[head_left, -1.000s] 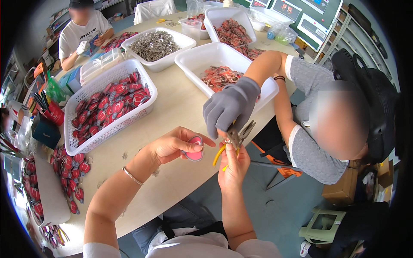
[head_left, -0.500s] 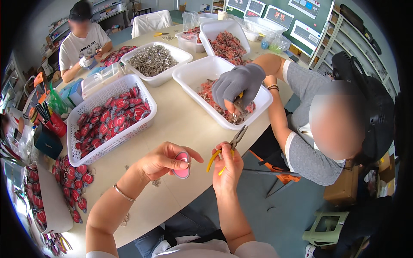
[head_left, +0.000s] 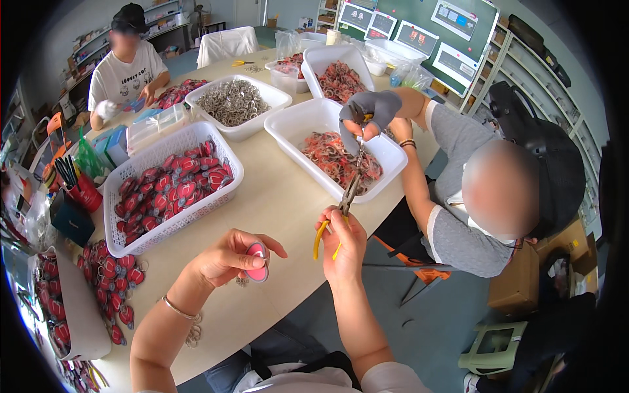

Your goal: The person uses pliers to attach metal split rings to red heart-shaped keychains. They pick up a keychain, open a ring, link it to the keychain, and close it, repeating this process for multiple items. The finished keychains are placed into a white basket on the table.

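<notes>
My left hand [head_left: 229, 257] pinches a flat oval pink tag with a grey rim [head_left: 257, 262] between thumb and fingers. It is a little above the table's near edge. My right hand [head_left: 345, 243] is wrapped round the yellow handles of long-nose pliers [head_left: 350, 196]. Their grey jaws point up and away, in line with the co-worker's bin; whether the tips grip anything I cannot make out. The tag and the pliers are apart. Under my left hand, small metal rings [head_left: 194, 334] lie on the table, partly hidden by my arm.
A perforated white basket [head_left: 111, 226] holds red tags; more tags [head_left: 111, 285] are heaped beside it. A white bin of metal rings [head_left: 282, 99] stands beyond. At right, a co-worker's gloved hand [head_left: 373, 108] with pliers is over a white bin [head_left: 275, 124]. Another person sits far left.
My pliers now point more steeply upward, and the tag has turned slightly in my left hand. The co-worker's gloved hand has risen from the bin. The view has shifted a little.
</notes>
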Available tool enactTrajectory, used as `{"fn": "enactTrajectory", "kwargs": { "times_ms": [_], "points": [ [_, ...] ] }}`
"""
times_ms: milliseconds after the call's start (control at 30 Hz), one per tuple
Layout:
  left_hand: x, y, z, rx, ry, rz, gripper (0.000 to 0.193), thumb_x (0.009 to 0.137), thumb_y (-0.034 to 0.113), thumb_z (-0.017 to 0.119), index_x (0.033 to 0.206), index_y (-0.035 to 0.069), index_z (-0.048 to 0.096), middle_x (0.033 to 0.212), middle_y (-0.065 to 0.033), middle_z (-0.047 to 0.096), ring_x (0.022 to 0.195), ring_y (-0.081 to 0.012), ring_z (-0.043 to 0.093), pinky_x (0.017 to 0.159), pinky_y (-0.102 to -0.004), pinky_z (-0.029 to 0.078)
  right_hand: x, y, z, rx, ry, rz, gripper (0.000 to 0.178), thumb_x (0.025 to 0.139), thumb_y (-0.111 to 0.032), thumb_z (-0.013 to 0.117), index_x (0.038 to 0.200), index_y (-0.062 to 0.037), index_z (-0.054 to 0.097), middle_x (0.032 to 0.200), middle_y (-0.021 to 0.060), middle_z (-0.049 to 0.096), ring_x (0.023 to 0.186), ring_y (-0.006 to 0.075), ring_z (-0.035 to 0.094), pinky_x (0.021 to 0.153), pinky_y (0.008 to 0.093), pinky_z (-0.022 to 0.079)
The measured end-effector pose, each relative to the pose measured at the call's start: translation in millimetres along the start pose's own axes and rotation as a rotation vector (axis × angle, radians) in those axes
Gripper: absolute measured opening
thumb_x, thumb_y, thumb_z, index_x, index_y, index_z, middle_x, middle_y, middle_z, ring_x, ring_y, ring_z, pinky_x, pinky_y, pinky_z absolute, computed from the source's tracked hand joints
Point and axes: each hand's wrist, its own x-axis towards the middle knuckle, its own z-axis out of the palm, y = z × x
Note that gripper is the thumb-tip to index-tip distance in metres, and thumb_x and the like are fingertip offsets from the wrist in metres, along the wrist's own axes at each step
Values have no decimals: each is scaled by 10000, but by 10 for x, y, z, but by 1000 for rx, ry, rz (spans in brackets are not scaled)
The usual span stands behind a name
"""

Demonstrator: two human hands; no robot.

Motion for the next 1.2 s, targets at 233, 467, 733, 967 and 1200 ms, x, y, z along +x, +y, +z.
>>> {"fn": "enactTrajectory", "kwargs": {
  "times_ms": [233,467,733,967,1200],
  "points": [
    [-161,21,-43,0,34,35,215,741,179,761,732,-8,653,1028,-209,608,583,-72,533,490,-188,428,166,3,173,46,32,-71,145,880,-173,611,882,-28,598,884,43,589,832,135,530,766,317,413],
    [-248,-43,-132,5,58,64,212,746,171,758,737,-14,655,1020,-209,602,583,-73,526,492,-178,417,303,-8,205,97,65,-116,117,883,-153,606,864,-37,610,871,43,599,819,137,543,755,323,425],
    [-264,-35,-126,-5,49,60,196,751,157,753,749,-14,658,1031,-211,599,584,-69,524,490,-167,408,300,-31,202,142,67,-84,116,858,-159,655,882,-49,626,869,19,605,810,120,533,746,299,425],
    [-263,-32,-93,-8,52,48,198,751,160,753,744,-13,656,1023,-207,601,580,-66,518,486,-171,406,258,-37,177,138,62,-72,104,862,-146,645,876,-44,627,858,28,602,795,124,531,729,297,422],
    [-283,-42,-90,-11,64,44,190,752,152,750,753,-14,657,1020,-199,604,592,-72,527,496,-176,414,316,-66,220,87,28,-48,109,872,-153,616,873,-44,610,881,43,603,824,140,544,747,322,424]
  ]
}}
